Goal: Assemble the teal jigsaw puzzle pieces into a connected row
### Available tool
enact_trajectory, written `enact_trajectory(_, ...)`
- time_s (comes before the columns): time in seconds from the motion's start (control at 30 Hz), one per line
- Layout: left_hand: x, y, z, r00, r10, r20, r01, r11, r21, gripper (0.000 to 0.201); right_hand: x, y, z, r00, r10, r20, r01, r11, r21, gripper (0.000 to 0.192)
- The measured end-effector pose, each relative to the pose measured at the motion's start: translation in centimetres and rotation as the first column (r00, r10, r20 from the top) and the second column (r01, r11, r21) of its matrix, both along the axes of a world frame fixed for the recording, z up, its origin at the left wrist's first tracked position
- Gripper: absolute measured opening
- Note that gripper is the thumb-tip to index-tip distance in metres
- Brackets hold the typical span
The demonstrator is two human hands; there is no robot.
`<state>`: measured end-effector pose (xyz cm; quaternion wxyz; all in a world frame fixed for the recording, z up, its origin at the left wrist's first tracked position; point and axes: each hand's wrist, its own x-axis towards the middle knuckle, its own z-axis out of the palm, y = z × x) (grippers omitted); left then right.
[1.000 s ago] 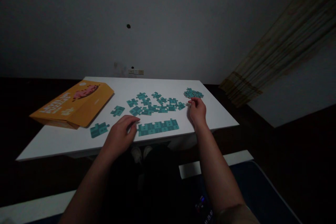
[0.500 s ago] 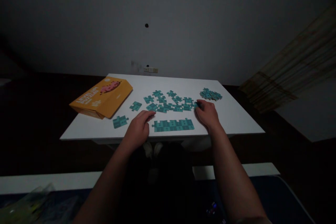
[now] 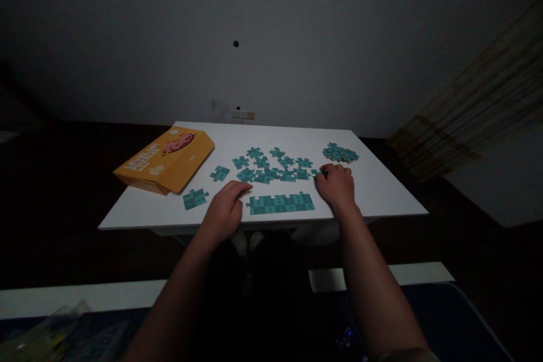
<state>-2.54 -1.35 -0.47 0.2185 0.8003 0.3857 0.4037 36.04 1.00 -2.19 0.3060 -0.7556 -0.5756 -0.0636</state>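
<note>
— On the white counter [image 3: 373, 192], what is the left hand's position?

— Left hand [image 3: 224, 210] lies palm down at the near edge, fingers loosely curled, holding nothing; its fingertips reach the left end of the joined strip [image 3: 280, 203] of teal puzzle pieces.

— And the right hand?

— Right hand [image 3: 338, 184] rests just beyond the strip's right end, forearm angled inward, fingertips pinched on a loose piece [image 3: 316, 172] at the edge of the scattered pieces [image 3: 271, 167].

— Anything else noted?

— A small pile [image 3: 340, 153] far right; an orange box [image 3: 167, 159] at left.
</note>
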Motion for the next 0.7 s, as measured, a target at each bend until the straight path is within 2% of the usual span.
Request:
enact_trajectory(0.27,-0.02,0.00,0.20,1.000,-0.004,-0.007,0.004,1.000,-0.005,0.050,0.27,0.14,-0.13,0.991,0.132,-0.001,-0.132,0.989,0.064,0.040)
enact_trajectory(0.47,0.11,-0.08,0.15,1.000,0.011,0.000,-0.011,1.000,-0.011,0.051,0.33,0.14,-0.07,0.984,0.175,-0.036,-0.173,0.983,0.057,0.041)
enact_trajectory(0.7,0.24,-0.42,0.35,1.000,0.004,-0.001,-0.004,1.000,0.000,0.052,0.55,0.18,-0.10,0.976,0.214,0.032,-0.216,0.975,0.053,0.041)
